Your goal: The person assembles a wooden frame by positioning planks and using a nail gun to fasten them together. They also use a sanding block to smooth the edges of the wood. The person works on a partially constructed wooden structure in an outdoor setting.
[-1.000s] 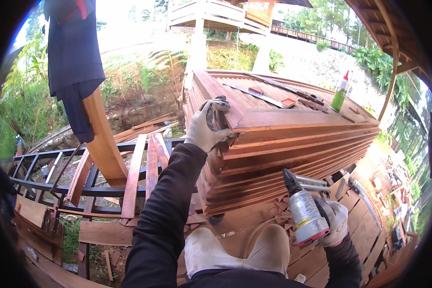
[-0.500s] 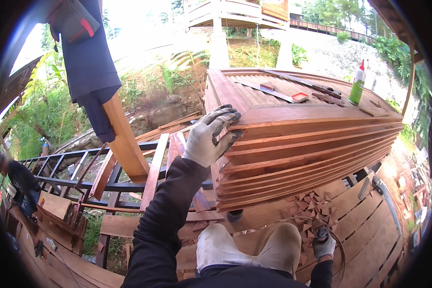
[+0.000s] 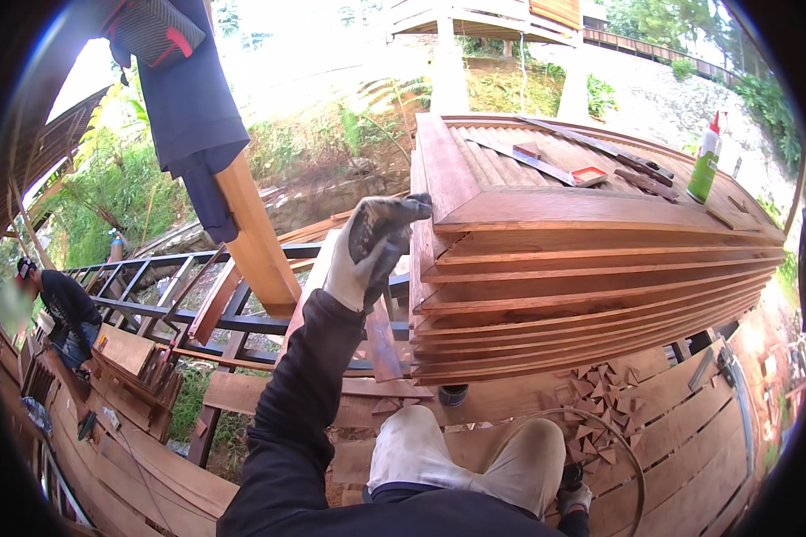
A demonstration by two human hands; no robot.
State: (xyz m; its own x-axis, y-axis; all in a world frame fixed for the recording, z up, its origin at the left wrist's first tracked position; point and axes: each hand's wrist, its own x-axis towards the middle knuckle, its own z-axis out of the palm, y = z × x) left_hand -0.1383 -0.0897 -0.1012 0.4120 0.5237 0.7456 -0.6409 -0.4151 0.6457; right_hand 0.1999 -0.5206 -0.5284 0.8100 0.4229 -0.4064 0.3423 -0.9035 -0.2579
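While the gloved right hand (image 3: 577, 498) closes around a dark tool (image 3: 570, 477), partly hidden by the knee (image 3: 530, 452) at the lower edge of the frame, the gloved left hand (image 3: 360, 255) is raised near the centre, its fingers bent, a narrow gap left to the thumb; whether their tips touch wood I cannot tell. Just right of them, the slatted wooden stack (image 3: 591, 259) fills the centre right, with triangular offcuts (image 3: 600, 394) below. On its top lie a metal blade (image 3: 546, 168) and, farther right, a green bottle (image 3: 704, 172). Beyond, a person (image 3: 65, 309) bends at far left.
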